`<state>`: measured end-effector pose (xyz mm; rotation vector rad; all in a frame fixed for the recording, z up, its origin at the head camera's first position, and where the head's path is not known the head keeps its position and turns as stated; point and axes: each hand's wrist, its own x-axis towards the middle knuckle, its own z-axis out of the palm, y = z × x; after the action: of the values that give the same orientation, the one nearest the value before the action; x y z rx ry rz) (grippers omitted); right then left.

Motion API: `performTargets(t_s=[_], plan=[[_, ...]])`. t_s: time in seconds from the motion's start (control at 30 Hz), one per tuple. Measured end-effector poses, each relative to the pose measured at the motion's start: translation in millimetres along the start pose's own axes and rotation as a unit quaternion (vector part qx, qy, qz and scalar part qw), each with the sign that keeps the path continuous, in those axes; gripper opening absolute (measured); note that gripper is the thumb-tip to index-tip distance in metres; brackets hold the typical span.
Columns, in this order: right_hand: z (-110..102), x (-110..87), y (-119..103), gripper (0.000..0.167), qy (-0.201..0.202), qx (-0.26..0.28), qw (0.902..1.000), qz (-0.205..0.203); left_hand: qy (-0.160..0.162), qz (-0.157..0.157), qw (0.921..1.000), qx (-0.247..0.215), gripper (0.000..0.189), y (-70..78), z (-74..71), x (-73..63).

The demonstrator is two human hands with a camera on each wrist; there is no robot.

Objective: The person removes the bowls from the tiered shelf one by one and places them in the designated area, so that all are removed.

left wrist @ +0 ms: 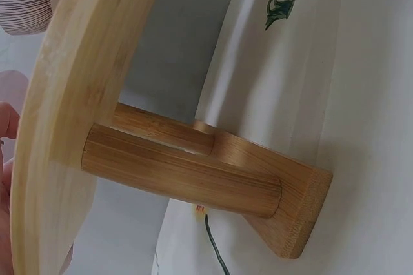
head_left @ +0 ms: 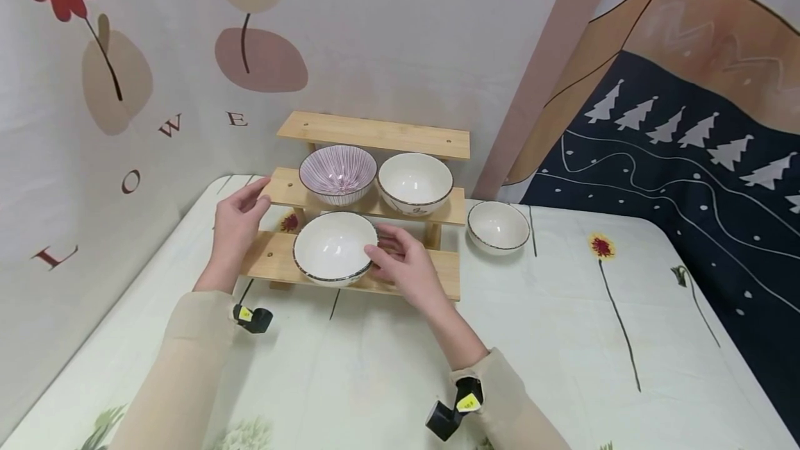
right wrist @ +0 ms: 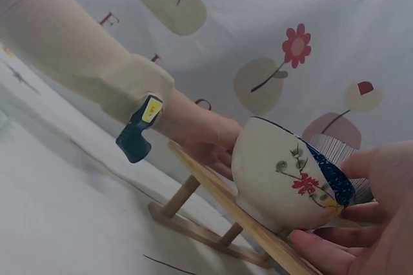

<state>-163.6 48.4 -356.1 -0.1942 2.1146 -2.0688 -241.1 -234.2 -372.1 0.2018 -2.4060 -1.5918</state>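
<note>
A three-tier wooden display rack (head_left: pixel 259 255) stands at the back of the table. My left hand (head_left: pixel 239 219) grips the left end of its middle board, thumb and fingers about the edge. On the lowest board is a white bowl (head_left: pixel 331 245) with a dark rim; the right wrist view shows a red flower and a blue patch on its outside. My right hand (head_left: pixel 407 266) holds this bowl by its right side, thumb at the rim and fingers against the outer wall. A purple-striped bowl (head_left: pixel 338 172) and another white bowl (head_left: pixel 415 182) sit side by side on the middle board.
A smaller white bowl (head_left: pixel 498 229) stands on the tablecloth (head_left: pixel 537 325) just right of the rack. Behind the rack hangs a printed curtain (head_left: pixel 387 33), with a dark mountain-patterned cloth (head_left: pixel 656 165) at the right. The rack's top board (head_left: pixel 375 134) overhangs the bowls from behind.
</note>
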Motion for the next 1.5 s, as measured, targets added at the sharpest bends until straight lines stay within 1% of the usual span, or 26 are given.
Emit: performTargets(t_s=[0.2, 0.3, 0.47, 0.7, 1.0, 1.13, 1.5], plan=[[2, 2.1, 1, 0.047, -0.008, 0.022, 0.9996, 0.017, 0.002, 0.004, 1.0, 0.0, 0.048, -1.0, -0.4, 0.3], [3, 1.9, 0, 0.046, -0.003, 0.028, 0.9994, 0.021, 0.003, 0.005, 1.0, -0.001, 0.048, -1.9, -0.2, 0.8], [3, 0.2, -2, 0.045, 0.012, 0.024, 0.9995, 0.018, 0.001, 0.006, 1.0, 0.0, 0.048, -2.7, -0.1, 1.4], [2, -1.6, -1, 0.044, 0.016, 0.028, 0.9994, 0.009, -0.001, 0.009, 1.0, -0.003, 0.048, -1.9, 0.2, 0.9], [-4, -2.1, 0, 0.043, 0.018, 0.013, 0.9997, 0.01, 0.001, 0.009, 1.0, -0.001, 0.048, -2.3, 0.5, 1.5], [-7, -4.5, -1, 0.043, 0.018, 0.008, 0.9998, 0.006, 0.0, 0.009, 1.0, 0.0, 0.048, -3.0, 0.7, 2.0], [-14, -11.5, -6, 0.043, 0.016, -0.001, 0.9998, 0.01, -0.004, 0.009, 0.9999, -0.005, 0.049, -2.4, -0.8, 2.5]])
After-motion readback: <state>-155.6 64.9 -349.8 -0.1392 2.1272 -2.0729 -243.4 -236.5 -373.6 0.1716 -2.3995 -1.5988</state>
